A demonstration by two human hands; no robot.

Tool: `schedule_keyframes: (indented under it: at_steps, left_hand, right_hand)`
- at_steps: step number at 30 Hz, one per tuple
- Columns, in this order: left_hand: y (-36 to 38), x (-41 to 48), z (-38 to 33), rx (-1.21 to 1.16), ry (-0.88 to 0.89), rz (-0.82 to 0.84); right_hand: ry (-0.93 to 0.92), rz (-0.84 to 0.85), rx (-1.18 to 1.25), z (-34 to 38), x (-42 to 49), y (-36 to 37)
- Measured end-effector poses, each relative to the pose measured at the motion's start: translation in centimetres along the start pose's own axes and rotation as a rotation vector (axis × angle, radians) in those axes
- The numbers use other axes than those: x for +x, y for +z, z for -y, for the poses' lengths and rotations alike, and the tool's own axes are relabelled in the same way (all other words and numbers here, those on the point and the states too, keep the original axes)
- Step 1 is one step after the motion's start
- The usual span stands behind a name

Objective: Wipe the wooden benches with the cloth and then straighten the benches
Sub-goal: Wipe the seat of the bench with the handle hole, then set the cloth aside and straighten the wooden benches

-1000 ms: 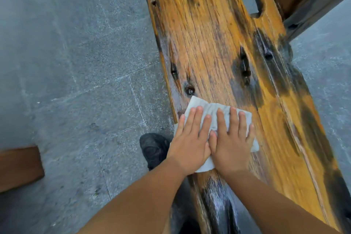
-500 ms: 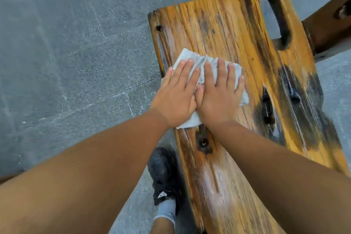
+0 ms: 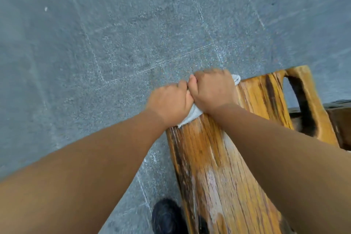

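An orange-brown wooden bench (image 3: 224,167) with dark streaks runs from the bottom centre up to the right, and its far end has a long cut-out slot. A white cloth (image 3: 191,117) lies bunched at the bench's far left corner. My left hand (image 3: 169,103) and my right hand (image 3: 213,91) sit side by side on the cloth, fingers curled over the bench's end edge. Only two small bits of cloth show: one below my hands, one by my right hand's knuckles. The fingertips are hidden behind the edge.
Grey stone floor tiles (image 3: 114,43) fill the left and top. My black shoe (image 3: 167,216) stands on the floor beside the bench's left edge. Part of a darker wooden piece (image 3: 340,119) shows at the right edge.
Both hands have slid the cloth forward along the bench, from the middle of the seat to its far end. The flat fingers have curled over the edge, bunching the cloth.
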State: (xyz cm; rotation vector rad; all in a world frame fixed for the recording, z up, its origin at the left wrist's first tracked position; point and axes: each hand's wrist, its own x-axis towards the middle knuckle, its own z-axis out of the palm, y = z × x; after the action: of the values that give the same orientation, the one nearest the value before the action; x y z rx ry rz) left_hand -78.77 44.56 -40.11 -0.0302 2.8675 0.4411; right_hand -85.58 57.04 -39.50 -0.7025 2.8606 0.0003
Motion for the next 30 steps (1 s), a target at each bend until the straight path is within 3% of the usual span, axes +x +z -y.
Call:
schedule_keyframes:
  at_steps: [2, 10, 15, 17, 23, 30]
  left_hand:
    - [0.0, -0.1, -0.1, -0.007, 0.010, 0.007]
    - [0.4, -0.5, 0.0, -0.092, -0.064, -0.072]
    - [-1.5, -2.7, 0.9, 0.142, -0.083, -0.077]
    - [-2.7, -5.0, 2.2, 0.103, -0.112, -0.028]
    - [-11.1, -20.4, 4.6, -0.030, -0.180, 0.212]
    - [-22.1, -42.6, 1.7, -0.119, -0.419, 0.095]
  right_hand:
    - [-0.013, 0.037, -0.011, 0.0, -0.4, -0.2]
    - [-0.004, -0.095, 0.013, 0.1, -0.4, 0.6]
    - [0.012, -0.092, 0.054, 1.9, -1.5, -0.5]
    - [-0.058, -0.095, 0.065, 4.3, -2.9, -2.0]
    - [-0.307, 0.245, 0.195, 11.7, -14.8, -9.4]
    - [-0.656, 0.214, 0.143, 21.4, -28.0, -21.3]
